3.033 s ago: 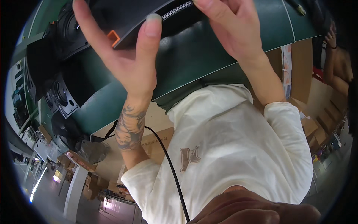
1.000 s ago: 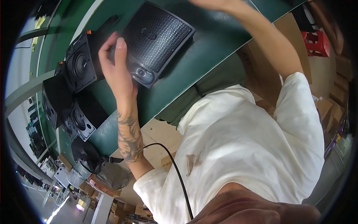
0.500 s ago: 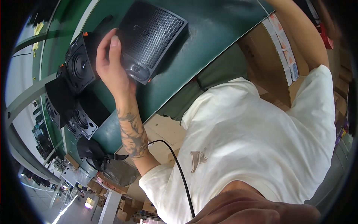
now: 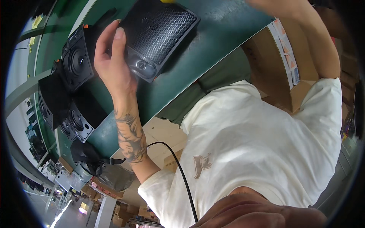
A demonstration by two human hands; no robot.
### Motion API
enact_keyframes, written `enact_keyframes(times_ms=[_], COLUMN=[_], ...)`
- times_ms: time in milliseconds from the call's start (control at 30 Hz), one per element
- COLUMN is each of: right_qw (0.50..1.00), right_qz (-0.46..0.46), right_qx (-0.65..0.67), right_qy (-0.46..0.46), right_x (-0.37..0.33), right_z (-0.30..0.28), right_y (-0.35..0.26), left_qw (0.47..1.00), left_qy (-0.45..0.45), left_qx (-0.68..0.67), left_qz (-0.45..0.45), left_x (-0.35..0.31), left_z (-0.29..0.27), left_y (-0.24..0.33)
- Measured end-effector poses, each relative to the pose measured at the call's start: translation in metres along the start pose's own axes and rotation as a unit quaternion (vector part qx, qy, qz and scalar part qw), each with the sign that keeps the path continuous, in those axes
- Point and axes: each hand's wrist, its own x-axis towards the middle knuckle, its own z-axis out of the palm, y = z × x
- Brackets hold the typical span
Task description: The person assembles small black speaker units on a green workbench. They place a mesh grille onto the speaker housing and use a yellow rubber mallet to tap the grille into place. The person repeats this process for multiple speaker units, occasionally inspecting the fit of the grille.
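A black box speaker (image 4: 161, 32) with a mesh grille lies on the green table, grille up, its top cut off by the picture edge. My left hand (image 4: 114, 60) is closed on its left side, thumb by the grille's edge and the other fingers partly hidden. At the near end of the speaker is a small round fitting (image 4: 141, 65). My right hand (image 4: 266, 5) is at the upper right, over the table's edge, blurred and partly cut off; what it holds, if anything, does not show. A small yellow thing (image 4: 167, 1) shows over the speaker's far end, too cropped to name.
Several black speakers without grilles (image 4: 78, 57) stand at the left of the green table (image 4: 228, 19). A black bag (image 4: 87, 154) lies by the table's left corner. An open cardboard box (image 4: 304, 91) stands at my right. A black cable (image 4: 178, 163) runs along my left side.
My right hand has come into view at the upper right, moving inward. The yellow thing has appeared at the top. My left hand keeps its grip; the speaker sits slightly higher in the picture.
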Motion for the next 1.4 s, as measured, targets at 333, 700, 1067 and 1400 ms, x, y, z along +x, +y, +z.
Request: enact_keyframes(times_ms=[333, 700, 1067, 1400], right_qw=[0.991, 0.992, 0.993, 0.999], right_qz=[-0.075, -0.066, 0.06, 0.04], right_qx=[-0.104, -0.095, -0.103, -0.016], right_qy=[0.046, -0.058, -0.013, -0.018], right_x=[-0.016, 0.0, -0.029, -0.039], right_z=[0.014, 0.034, 0.018, 0.008], right_y=[-0.049, -0.057, -0.032, -0.022], left_qw=[0.999, 0.997, 0.998, 0.999], left_qy=[-0.023, 0.0, -0.019, -0.012], left_qx=[-0.026, -0.067, -0.05, -0.052], left_qz=[0.034, 0.039, 0.03, 0.004], left_x=[0.008, -0.005, 0.001, 0.006], left_z=[-0.004, 0.008, 0.006, -0.007], left_y=[-0.007, 0.008, -0.001, -0.013])
